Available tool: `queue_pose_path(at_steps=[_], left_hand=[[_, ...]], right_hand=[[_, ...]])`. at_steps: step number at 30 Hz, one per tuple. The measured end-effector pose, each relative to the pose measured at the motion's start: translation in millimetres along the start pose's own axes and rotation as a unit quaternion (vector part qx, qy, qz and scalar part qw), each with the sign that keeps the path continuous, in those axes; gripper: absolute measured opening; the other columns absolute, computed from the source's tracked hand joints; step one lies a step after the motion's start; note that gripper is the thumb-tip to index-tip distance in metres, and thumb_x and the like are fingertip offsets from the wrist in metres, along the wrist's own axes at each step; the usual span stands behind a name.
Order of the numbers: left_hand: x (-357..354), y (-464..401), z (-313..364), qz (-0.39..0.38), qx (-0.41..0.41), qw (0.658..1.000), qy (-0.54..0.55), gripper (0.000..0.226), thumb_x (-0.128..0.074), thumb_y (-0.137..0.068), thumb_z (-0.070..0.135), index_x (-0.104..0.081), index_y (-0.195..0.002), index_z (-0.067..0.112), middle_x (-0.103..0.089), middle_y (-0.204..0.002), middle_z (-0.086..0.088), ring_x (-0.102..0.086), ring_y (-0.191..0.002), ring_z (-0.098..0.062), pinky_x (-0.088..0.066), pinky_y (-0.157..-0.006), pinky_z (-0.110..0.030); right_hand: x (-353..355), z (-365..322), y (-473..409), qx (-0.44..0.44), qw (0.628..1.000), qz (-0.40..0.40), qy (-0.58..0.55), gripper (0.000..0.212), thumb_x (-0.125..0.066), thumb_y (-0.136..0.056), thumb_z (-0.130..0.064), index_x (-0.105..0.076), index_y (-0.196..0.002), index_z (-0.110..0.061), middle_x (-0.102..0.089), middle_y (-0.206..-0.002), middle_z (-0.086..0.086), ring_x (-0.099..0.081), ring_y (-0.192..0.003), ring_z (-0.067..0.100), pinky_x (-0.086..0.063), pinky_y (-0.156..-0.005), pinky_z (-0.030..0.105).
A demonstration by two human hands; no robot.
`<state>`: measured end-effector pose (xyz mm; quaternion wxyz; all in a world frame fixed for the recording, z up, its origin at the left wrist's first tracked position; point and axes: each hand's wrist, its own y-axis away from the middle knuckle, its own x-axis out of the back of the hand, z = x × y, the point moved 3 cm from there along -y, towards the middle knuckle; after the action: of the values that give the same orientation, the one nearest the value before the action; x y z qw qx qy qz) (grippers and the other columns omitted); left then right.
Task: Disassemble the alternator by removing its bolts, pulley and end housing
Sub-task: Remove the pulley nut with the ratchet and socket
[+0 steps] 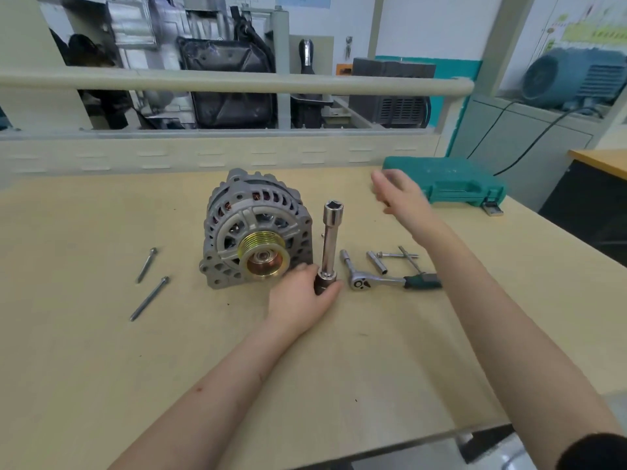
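Note:
The grey alternator [256, 228] stands on the wooden table [101, 351], its gold pulley [264, 254] facing me. Two long bolts [148, 279] lie loose on the table to its left. My left hand [300, 296] is closed around the dark lower end of a long chrome socket tool [330, 237] that stands just right of the alternator. My right hand [402, 195] hovers blurred in the air farther back and to the right, fingers spread, holding nothing.
A ratchet wrench [383, 282] with a green-black handle lies right of the socket tool, with small sockets and two thin bolts [395, 257] behind it. A closed green tool case [448, 179] sits at the back right. A rail and machinery stand beyond the table.

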<state>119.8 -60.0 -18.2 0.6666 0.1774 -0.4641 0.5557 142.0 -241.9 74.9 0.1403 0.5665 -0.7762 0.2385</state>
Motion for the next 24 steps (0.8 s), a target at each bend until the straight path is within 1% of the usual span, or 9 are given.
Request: queue_pose_path(at_steps=[3,5,7,10,12,15,17,20,24], left_hand=[[0.8,1.5,2.1,-0.004,0.006,1.000,-0.016,0.037,-0.050,-0.084,0.053,-0.058,-0.096,0.018,-0.057,-0.094,0.000,-0.056,-0.088,-0.018,-0.037,-0.064,-0.027],[1.2,1.3,2.4,-0.011,0.019,1.000,-0.007,0.037,-0.054,-0.080,0.056,-0.057,-0.091,0.020,-0.060,-0.091,0.002,-0.057,-0.086,-0.017,-0.038,-0.063,-0.027],[2.8,0.9,2.5,-0.036,0.029,0.999,-0.004,0.041,-0.055,-0.076,0.061,-0.056,-0.089,0.022,-0.062,-0.089,0.004,-0.057,-0.084,-0.015,-0.040,-0.063,-0.027],[7.4,2.1,5.5,-0.067,0.018,0.998,-0.003,0.046,-0.053,-0.075,0.066,-0.055,-0.091,0.022,-0.058,-0.092,0.004,-0.054,-0.084,-0.014,-0.044,-0.067,-0.029],[12.3,3.7,13.5,-0.061,-0.003,0.997,0.055,0.047,-0.052,-0.077,0.064,-0.052,-0.099,0.023,-0.052,-0.093,0.007,-0.050,-0.085,-0.011,-0.041,-0.067,-0.027],[19.5,3.5,31.0,-0.038,0.003,0.973,0.228,0.040,-0.052,-0.083,0.054,-0.050,-0.108,0.022,-0.052,-0.091,0.012,-0.050,-0.082,-0.006,-0.042,-0.069,-0.022],[23.0,2.4,38.0,-0.017,0.014,0.958,0.285,0.023,-0.049,-0.091,0.041,-0.052,-0.094,0.019,-0.058,-0.085,0.004,-0.053,-0.077,-0.011,-0.044,-0.070,-0.027],[24.2,2.9,38.7,-0.008,0.017,0.958,0.288,0.025,-0.045,-0.095,0.031,-0.053,-0.088,0.009,-0.062,-0.085,-0.011,-0.056,-0.078,-0.024,-0.047,-0.075,-0.035],[23.0,4.8,37.7,-0.002,0.007,0.956,0.292,0.027,-0.046,-0.094,0.030,-0.052,-0.090,0.004,-0.061,-0.083,-0.016,-0.054,-0.071,-0.024,-0.049,-0.072,-0.040]], right_hand=[[52.4,70.9,-12.9,-0.187,0.914,0.084,0.350,0.051,-0.051,-0.089,-0.045,-0.047,-0.122,-0.007,-0.050,-0.122,0.016,-0.050,-0.109,0.031,-0.044,-0.086,0.039],[56.3,107.5,-11.7,-0.226,0.877,0.038,0.422,0.035,-0.048,-0.093,-0.031,-0.052,-0.112,-0.002,-0.055,-0.114,0.019,-0.052,-0.096,0.030,-0.046,-0.077,0.035],[52.6,120.4,-12.4,-0.215,0.874,0.016,0.435,0.023,-0.043,-0.094,-0.018,-0.055,-0.104,0.000,-0.059,-0.098,0.015,-0.050,-0.081,0.025,-0.042,-0.068,0.030],[63.6,112.4,-15.1,-0.213,0.911,0.019,0.351,0.024,-0.041,-0.096,-0.016,-0.056,-0.100,0.002,-0.049,-0.073,0.010,-0.048,-0.071,0.024,-0.040,-0.062,0.030],[72.6,99.3,-11.2,-0.224,0.969,0.021,0.106,0.021,-0.036,-0.099,-0.018,-0.051,-0.101,-0.002,-0.045,-0.068,0.009,-0.044,-0.055,0.019,-0.039,-0.046,0.024],[80.4,61.4,2.6,-0.225,0.960,-0.024,-0.165,0.023,-0.030,-0.101,-0.022,-0.045,-0.088,-0.010,-0.040,-0.063,0.005,-0.032,-0.034,0.007,-0.024,-0.030,0.011],[78.4,27.3,12.4,-0.203,0.955,-0.120,-0.178,0.027,-0.030,-0.099,-0.030,-0.046,-0.087,-0.012,-0.039,-0.059,0.002,-0.029,-0.032,0.004,-0.023,-0.030,0.011],[66.3,-17.9,31.7,-0.180,0.925,-0.281,-0.180,0.043,-0.039,-0.081,-0.055,-0.055,-0.083,-0.015,-0.045,-0.058,0.000,-0.031,-0.037,0.007,-0.027,-0.033,0.012],[37.0,-51.1,46.5,-0.175,0.929,-0.325,-0.037,0.050,-0.041,-0.070,-0.067,-0.053,-0.066,-0.018,-0.036,-0.048,-0.004,-0.025,-0.034,0.007,-0.021,-0.032,0.012]])
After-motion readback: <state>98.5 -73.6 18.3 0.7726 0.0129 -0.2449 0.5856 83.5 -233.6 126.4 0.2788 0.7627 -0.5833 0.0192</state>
